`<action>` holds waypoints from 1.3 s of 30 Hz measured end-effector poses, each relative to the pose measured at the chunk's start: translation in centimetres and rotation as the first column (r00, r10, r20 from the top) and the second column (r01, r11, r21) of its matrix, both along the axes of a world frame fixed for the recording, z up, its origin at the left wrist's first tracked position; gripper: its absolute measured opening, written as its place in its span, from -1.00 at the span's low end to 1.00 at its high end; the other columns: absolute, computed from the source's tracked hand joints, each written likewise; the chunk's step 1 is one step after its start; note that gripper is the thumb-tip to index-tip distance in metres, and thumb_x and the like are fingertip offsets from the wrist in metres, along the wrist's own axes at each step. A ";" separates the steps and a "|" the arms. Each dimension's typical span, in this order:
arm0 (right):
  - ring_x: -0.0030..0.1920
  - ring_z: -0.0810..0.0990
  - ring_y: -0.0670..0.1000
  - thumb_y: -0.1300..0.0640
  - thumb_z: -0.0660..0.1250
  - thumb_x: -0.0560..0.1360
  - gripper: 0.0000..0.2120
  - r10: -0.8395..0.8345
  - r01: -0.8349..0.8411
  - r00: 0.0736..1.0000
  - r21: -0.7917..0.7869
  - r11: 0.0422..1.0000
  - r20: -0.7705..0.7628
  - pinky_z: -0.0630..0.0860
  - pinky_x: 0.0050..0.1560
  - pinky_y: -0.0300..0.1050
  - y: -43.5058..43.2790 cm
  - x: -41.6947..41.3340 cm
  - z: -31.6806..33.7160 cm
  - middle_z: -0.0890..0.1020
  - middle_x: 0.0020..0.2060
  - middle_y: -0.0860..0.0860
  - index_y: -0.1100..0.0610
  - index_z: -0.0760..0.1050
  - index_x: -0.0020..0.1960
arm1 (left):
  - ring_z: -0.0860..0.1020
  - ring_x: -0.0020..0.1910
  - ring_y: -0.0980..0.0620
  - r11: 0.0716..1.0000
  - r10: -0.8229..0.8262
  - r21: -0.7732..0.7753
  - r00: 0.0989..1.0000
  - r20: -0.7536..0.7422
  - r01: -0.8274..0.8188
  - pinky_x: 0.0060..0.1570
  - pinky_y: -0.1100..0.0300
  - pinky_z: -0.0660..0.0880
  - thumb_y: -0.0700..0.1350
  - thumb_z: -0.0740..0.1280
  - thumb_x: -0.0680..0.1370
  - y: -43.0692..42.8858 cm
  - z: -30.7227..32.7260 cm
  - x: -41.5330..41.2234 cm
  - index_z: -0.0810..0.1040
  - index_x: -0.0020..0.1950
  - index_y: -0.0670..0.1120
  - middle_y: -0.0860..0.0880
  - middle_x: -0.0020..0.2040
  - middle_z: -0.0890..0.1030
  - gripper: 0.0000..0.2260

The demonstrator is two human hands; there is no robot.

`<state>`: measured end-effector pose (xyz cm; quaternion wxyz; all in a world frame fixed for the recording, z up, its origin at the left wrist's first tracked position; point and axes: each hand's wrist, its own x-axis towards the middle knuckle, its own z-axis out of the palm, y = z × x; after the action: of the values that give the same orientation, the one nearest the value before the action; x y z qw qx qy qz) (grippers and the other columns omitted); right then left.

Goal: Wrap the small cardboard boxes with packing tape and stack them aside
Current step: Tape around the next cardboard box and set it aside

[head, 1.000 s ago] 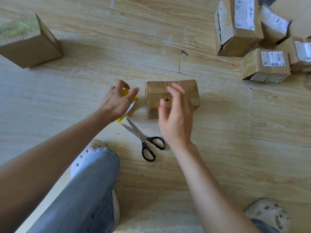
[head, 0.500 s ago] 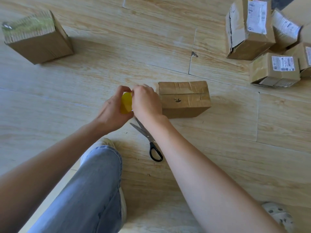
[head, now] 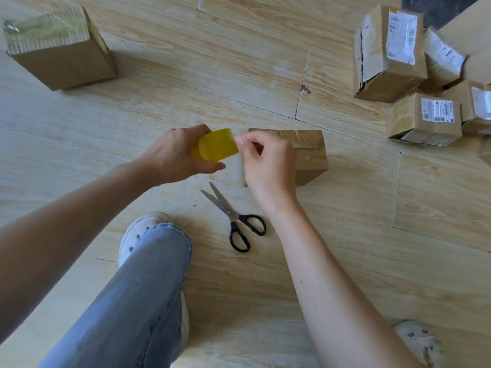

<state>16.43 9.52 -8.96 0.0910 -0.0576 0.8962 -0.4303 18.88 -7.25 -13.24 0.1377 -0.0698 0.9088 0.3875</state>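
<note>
yellow tape roll (head: 218, 145) gripped in curled left hand (head: 170, 158), loose end pinched by right hand (head: 268, 166) fingertips (head: 240, 141) for pulling. cardboard box (head: 310, 155) just behind right fingers, ready for wrapping. scissors (head: 233, 216) below, for cutting.

The left hand (head: 170, 155) grips the tape roll (head: 218, 145) (right hand (head: 268, 163) pinches its edge).

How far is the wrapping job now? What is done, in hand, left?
Looks done: the far-left box, glossy with tape, stands aside. In hand: the left hand holds the yellow tape roll; the right hand pinches at its edge, beside the middle box. Left: taping that box and the labelled boxes upper right.
</note>
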 end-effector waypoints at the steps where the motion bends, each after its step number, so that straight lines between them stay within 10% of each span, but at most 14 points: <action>1: -0.15 0.61 -0.13 0.22 0.36 0.54 -0.89 -0.033 0.033 0.999 -0.025 0.999 0.026 0.51 -0.09 -0.31 0.7 -0.3 0.2 0.69 -0.15 -0.03 0.18 0.67 -0.04 | 0.50 -0.24 0.17 0.999 -0.010 0.035 1.000 0.002 0.010 -0.36 0.31 0.34 0.23 0.49 0.30 0.0 0.4 0.0 0.40 0.03 0.10 0.15 -0.21 0.50 -0.55; 6: -0.21 0.61 -0.13 0.17 0.42 0.51 -0.92 -0.192 0.207 0.968 -0.084 0.975 0.163 0.59 0.04 -0.09 4.2 -3.2 0.7 0.63 -0.31 -0.15 0.15 0.68 -0.07 | 0.50 -0.28 0.12 0.857 -0.041 0.516 0.995 0.087 -0.010 -0.21 0.24 0.40 0.22 0.44 0.28 -0.6 2.1 0.0 0.58 -0.22 0.00 0.03 -0.34 0.51 -0.69; 12: -0.30 0.62 -0.21 0.15 0.44 0.49 -0.78 -0.137 0.167 0.967 -0.130 0.977 0.215 0.61 -0.01 -0.14 4.4 -3.8 0.9 0.64 -0.40 -0.14 -0.09 0.60 -0.28 | 0.45 -0.18 -0.04 0.779 -0.050 0.626 0.990 0.131 -0.043 -0.08 0.09 0.33 0.22 0.48 0.27 -2.0 2.9 -0.7 0.50 -0.14 -0.34 -0.16 -0.24 0.46 -0.39; 19: -0.32 0.60 -0.19 0.14 0.44 0.48 -0.77 -0.135 0.150 0.969 -0.055 0.987 0.208 0.59 -0.10 -0.14 5.5 -4.2 0.6 0.66 -0.39 -0.12 -0.08 0.60 -0.32 | 0.48 -0.36 0.10 0.998 0.025 0.059 0.987 0.160 -0.035 -0.39 0.26 0.36 0.22 0.40 0.39 -2.5 1.3 -0.5 0.58 -0.30 -0.02 0.04 -0.40 0.52 -0.69; 39: -0.20 0.64 -0.10 0.11 0.48 0.45 -0.91 -0.256 0.248 0.966 0.157 0.956 0.032 0.54 -0.08 -0.25 6.4 -4.7 -2.2 0.70 -0.22 -0.04 0.12 0.68 -0.08 | 0.48 -0.41 0.10 0.987 0.158 -0.016 0.980 0.122 -0.157 -0.43 0.28 0.31 0.21 0.38 0.44 -0.8 -1.3 -0.7 0.54 -0.34 -0.08 0.01 -0.42 0.50 -0.62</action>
<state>11.75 15.89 -11.15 0.0629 0.0757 0.9237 -0.3701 18.20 -8.05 -14.58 0.1622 -0.1656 0.8916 0.3891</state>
